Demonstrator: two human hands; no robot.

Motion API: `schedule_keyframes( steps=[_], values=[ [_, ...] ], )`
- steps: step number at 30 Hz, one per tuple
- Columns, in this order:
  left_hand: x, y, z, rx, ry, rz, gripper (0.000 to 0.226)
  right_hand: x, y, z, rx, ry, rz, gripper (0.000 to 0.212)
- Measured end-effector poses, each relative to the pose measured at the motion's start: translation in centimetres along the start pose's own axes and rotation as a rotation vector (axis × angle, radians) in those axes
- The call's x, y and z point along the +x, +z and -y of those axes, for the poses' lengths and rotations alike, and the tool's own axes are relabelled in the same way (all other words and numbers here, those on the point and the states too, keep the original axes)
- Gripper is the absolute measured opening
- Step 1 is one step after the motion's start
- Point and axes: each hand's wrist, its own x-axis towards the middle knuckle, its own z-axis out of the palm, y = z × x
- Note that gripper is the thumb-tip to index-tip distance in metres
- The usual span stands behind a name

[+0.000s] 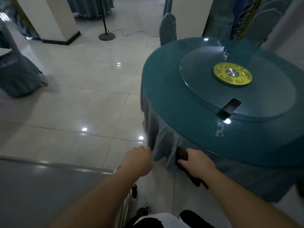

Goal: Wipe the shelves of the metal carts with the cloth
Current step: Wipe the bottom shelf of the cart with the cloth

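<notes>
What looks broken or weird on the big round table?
The round table has a pale scuffed patch near its front edge, like torn or peeled covering. A dark flat phone-like thing also lies half on the glass turntable, sticking over its rim. Nothing looks spilled.

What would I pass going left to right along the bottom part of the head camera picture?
metal cart shelf → left hand → dark cloth held in the right hand → the draped skirt of the round teal table.
</notes>
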Motion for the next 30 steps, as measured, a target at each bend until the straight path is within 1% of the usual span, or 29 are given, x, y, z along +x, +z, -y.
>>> schedule_keyframes(
  steps=[5, 13, 17, 22, 27, 30],
  values=[
    [5.7, -2.4, 2.6, -0.073, -0.067, 0.011, 0.053, 7.6, -2.2, 3.5, -0.02, -0.037, 0.05, 0.026],
    [16.2, -6.3, 8.1, -0.181, -0.36, 0.014, 0.052, 23.0, -7.3, 9.2, -0.198, -0.256, 0.169, 0.031],
    [19.9, -9.4, 10.1, -0.246, -0.457, -0.04, 0.05, 29.9, -10.4, 13.1, -0.249, -0.343, 0.209, 0.033],
    [21.6, -12.2, 13.4, -0.335, -0.586, -0.054, 0.048, 35.7, -12.0, 19.9, -0.294, -0.474, 0.246, 0.027],
    [22.1, -13.0, 19.6, -0.415, -0.756, -0.032, 0.049, 39.6, -10.4, 28.4, -0.395, -0.607, 0.314, 0.027],
    [23.4, -13.5, 23.7, -0.457, -0.819, -0.006, 0.047, 41.8, -9.0, 34.2, -0.454, -0.677, 0.355, 0.028]
  ],
)
